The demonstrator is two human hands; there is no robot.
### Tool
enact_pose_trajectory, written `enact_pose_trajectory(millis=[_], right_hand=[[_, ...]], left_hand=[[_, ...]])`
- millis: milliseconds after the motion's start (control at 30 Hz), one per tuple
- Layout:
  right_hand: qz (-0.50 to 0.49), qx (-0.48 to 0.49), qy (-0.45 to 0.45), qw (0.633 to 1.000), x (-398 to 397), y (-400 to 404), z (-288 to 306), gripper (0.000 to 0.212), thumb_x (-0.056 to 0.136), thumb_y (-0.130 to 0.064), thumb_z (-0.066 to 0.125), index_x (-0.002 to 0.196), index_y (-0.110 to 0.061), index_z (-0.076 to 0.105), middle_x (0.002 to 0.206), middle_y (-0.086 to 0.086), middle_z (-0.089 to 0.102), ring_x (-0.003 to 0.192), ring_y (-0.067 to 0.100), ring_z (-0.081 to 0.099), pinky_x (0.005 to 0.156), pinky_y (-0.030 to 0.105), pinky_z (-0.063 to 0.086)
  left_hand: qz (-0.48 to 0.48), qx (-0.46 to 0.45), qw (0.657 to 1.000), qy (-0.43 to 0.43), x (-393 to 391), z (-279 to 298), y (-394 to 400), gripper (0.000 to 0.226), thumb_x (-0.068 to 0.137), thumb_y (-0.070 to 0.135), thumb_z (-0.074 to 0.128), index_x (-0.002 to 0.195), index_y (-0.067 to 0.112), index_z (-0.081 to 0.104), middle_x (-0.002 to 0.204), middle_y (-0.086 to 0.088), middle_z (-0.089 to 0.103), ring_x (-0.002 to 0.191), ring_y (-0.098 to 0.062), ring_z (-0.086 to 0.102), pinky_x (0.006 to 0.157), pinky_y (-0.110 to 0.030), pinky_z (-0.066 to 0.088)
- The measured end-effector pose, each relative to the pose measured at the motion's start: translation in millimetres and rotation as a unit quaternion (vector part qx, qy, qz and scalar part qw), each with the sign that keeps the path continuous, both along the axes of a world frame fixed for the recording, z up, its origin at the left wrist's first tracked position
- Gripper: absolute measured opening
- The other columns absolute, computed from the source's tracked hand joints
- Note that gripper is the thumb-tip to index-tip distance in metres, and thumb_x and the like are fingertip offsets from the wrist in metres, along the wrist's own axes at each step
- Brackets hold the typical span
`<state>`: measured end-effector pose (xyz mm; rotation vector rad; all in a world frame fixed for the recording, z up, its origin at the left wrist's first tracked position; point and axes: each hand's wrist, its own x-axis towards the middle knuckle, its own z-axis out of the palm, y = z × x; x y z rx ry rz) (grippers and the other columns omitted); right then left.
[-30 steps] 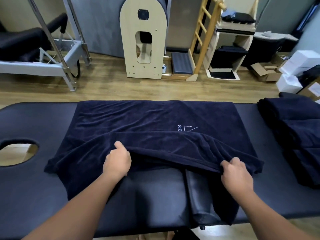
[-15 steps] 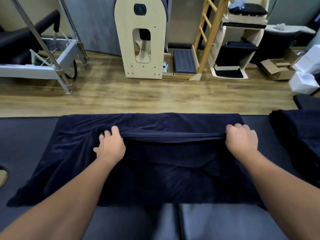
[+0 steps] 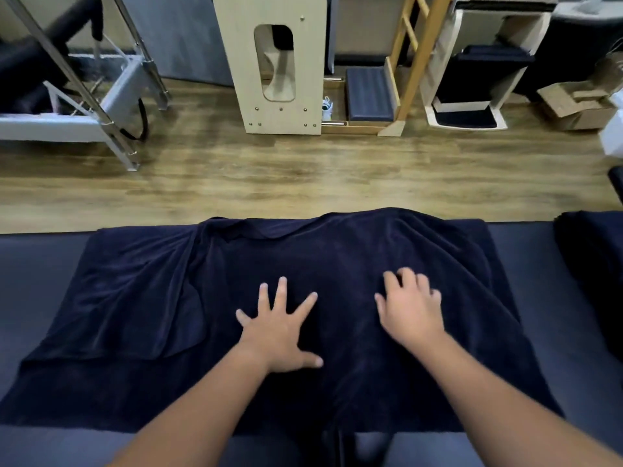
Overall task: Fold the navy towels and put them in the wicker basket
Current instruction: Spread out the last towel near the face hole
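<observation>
A navy towel [image 3: 141,308] lies folded in half across the dark padded table [image 3: 37,274], its far edge rumpled and reaching the table's far side. My left hand [image 3: 279,328] rests flat on the towel's middle with fingers spread. My right hand [image 3: 409,308] presses on the towel a little to the right, fingers slightly curled and blurred. Neither hand holds anything. A pile of more navy towels [image 3: 593,264] sits at the right end of the table. No wicker basket is in view.
Beyond the table is a wooden floor [image 3: 303,176] with a pale wooden arched barrel [image 3: 276,62], a wooden ladder frame [image 3: 418,62], a metal-framed bench [image 3: 84,96] at the left and an open cardboard box [image 3: 576,106] at the right.
Both hands carried the near edge of the towel over to the far edge, let it go, then came back to the middle and now lie flat on the folded towel.
</observation>
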<state>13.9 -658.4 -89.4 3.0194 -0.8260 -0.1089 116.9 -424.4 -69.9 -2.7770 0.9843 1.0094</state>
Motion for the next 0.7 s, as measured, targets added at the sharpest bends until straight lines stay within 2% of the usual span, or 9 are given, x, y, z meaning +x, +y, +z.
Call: enact_pose_trajectory(millis=[67,167,200,267,333,433,500,633,700], right_hand=[[0.015,0.011,-0.036,0.999,-33.7,16.6,-10.5,0.046,0.086,-0.041,0.067,0.125,-0.018,0.061,0.131,0.010,0.054,0.115,0.034,0.051,0.089,0.054,0.048],[0.060,0.039,-0.079,0.994,-82.1,41.7,-17.5,0.044,0.085,-0.038,0.067,0.125,-0.019,0.062,0.133,0.009,0.053,0.121,0.033,0.050,0.096,0.058,0.047],[0.075,0.048,-0.085,0.992,-97.7,50.1,-18.8,0.044,0.085,-0.038,0.066,0.125,-0.020,0.062,0.132,0.007,0.053,0.122,0.031,0.050,0.098,0.059,0.046],[0.090,0.059,-0.089,0.990,-125.6,63.9,-20.6,0.045,0.084,-0.040,0.063,0.125,-0.021,0.063,0.127,0.003,0.053,0.118,0.028,0.052,0.101,0.060,0.045],[0.089,0.066,-0.095,0.989,-148.8,70.2,-22.8,0.050,0.082,-0.041,0.059,0.127,-0.021,0.064,0.119,-0.001,0.054,0.110,0.025,0.055,0.102,0.057,0.046],[0.085,0.071,-0.101,0.989,-170.6,76.4,-20.3,0.060,0.076,-0.040,0.061,0.133,-0.019,0.063,0.109,-0.004,0.055,0.101,0.020,0.054,0.098,0.048,0.049],[0.092,0.078,-0.088,0.989,-174.3,75.7,-17.6,0.062,0.075,-0.041,0.067,0.134,-0.019,0.062,0.105,-0.006,0.057,0.098,0.019,0.056,0.094,0.043,0.052],[0.056,0.085,-0.036,0.994,-171.7,75.6,-13.1,0.049,0.069,-0.029,0.088,0.115,-0.021,0.074,0.086,-0.011,0.065,0.080,0.018,0.064,0.070,0.033,0.057],[0.035,0.082,0.001,0.996,-165.5,81.0,-7.5,0.033,0.081,-0.022,0.079,0.113,-0.021,0.073,0.089,-0.007,0.069,0.083,0.020,0.065,0.072,0.033,0.055]], left_hand=[[-0.008,0.023,1.000,-0.014,-11.0,-4.3,-2.6,0.125,0.068,0.084,0.065,0.146,0.055,-0.029,0.155,-0.006,-0.047,0.145,-0.045,-0.035,0.108,-0.080,0.007],[0.003,0.009,0.998,-0.061,-22.4,-7.2,3.4,0.119,0.073,0.083,0.060,0.154,0.046,-0.020,0.161,-0.010,-0.035,0.149,-0.042,-0.026,0.113,-0.073,0.010],[0.002,0.004,0.997,-0.080,-28.1,-6.9,8.0,0.113,0.076,0.083,0.057,0.157,0.040,-0.008,0.165,-0.012,-0.023,0.152,-0.041,-0.016,0.114,-0.069,0.014],[-0.014,-0.031,0.989,-0.143,-41.8,-9.7,22.4,0.089,0.080,0.081,0.052,0.148,0.028,0.032,0.157,-0.015,0.022,0.145,-0.037,0.024,0.106,-0.060,0.035],[-0.048,-0.090,0.977,-0.186,-57.2,-16.6,40.8,0.061,0.084,0.075,0.044,0.116,0.024,0.055,0.120,-0.003,0.053,0.111,-0.028,0.053,0.082,-0.046,0.047],[-0.078,-0.095,0.985,-0.123,-75.7,-15.3,71.0,0.063,0.083,0.077,0.026,0.114,0.028,0.050,0.110,0.010,0.050,0.104,-0.017,0.051,0.085,-0.035,0.043],[-0.095,-0.093,0.987,-0.087,-79.2,-14.0,86.8,0.061,0.081,0.078,0.040,0.117,0.029,0.046,0.112,0.013,0.048,0.105,-0.013,0.047,0.088,-0.033,0.041],[-0.112,-0.091,0.985,-0.092,-88.8,-11.2,103.7,0.026,0.097,0.042,0.059,0.111,0.022,0.052,0.111,0.006,0.055,0.102,-0.016,0.050,0.080,-0.028,0.035],[-0.100,-0.081,0.987,-0.099,-94.8,-7.1,105.6,0.014,0.101,0.029,0.055,0.109,0.018,0.055,0.112,0.000,0.060,0.102,-0.019,0.055,0.081,-0.028,0.038]])
